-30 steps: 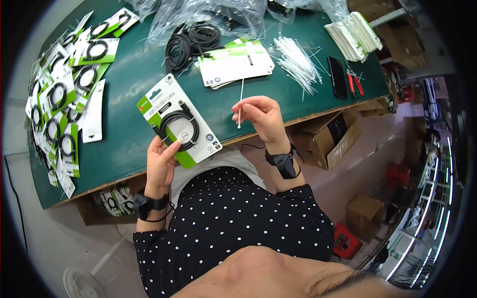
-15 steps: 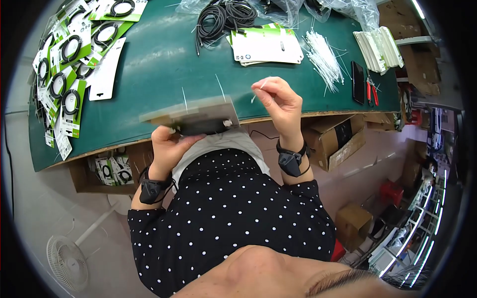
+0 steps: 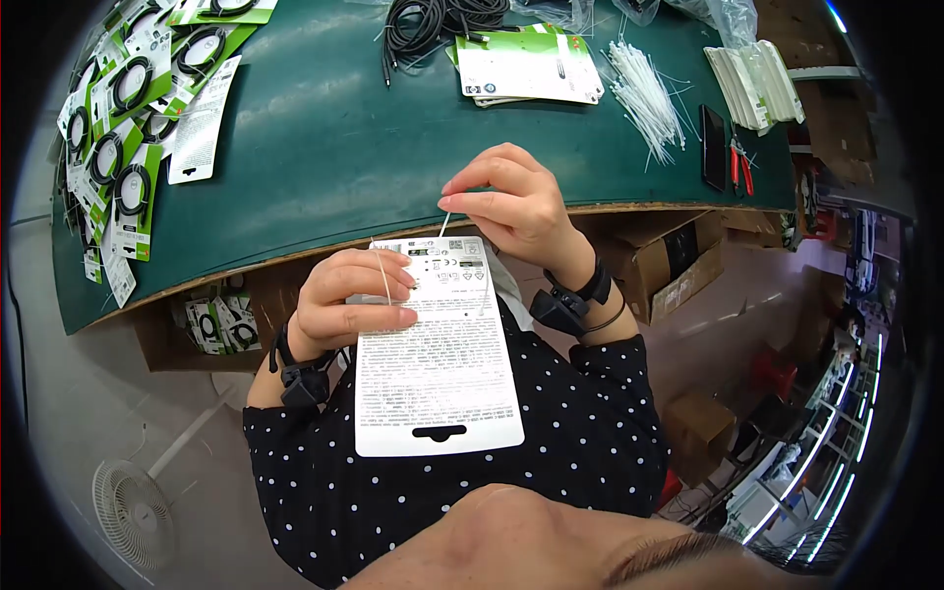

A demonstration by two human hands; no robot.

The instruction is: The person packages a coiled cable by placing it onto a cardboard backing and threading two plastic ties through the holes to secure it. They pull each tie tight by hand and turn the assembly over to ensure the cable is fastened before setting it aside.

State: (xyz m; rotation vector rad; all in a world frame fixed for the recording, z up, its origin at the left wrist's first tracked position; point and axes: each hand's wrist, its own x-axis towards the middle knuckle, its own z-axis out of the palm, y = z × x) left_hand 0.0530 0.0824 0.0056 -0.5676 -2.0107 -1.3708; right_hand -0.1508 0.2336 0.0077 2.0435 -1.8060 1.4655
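Note:
Close to my body, a white packaging card (image 3: 438, 383) shows its printed back, with a black-rimmed hang slot at the near end. My left hand (image 3: 344, 300) is closed on the card's left edge, fingers lying across its back. Between the thumb and fingertips of my right hand (image 3: 526, 211) is a white cable tie (image 3: 445, 224), which rises from the card's far edge. A second cable tie (image 3: 382, 264) passes by my left fingers. The front of the card faces away, so whatever it carries is hidden.
Carded black cables (image 3: 131, 84) are heaped on the green table's left side. Farther back lie coiled cables (image 3: 433, 29), stacked cards (image 3: 531, 74) and loose cable ties (image 3: 644, 103). At right are a phone (image 3: 713, 147) and red-handled cutters (image 3: 740, 169). An open carton (image 3: 669, 265) stands below.
The card has turned its printed back up and come nearer to my body. My left fingers now lie over it. My right hand has moved left to the card's far edge.

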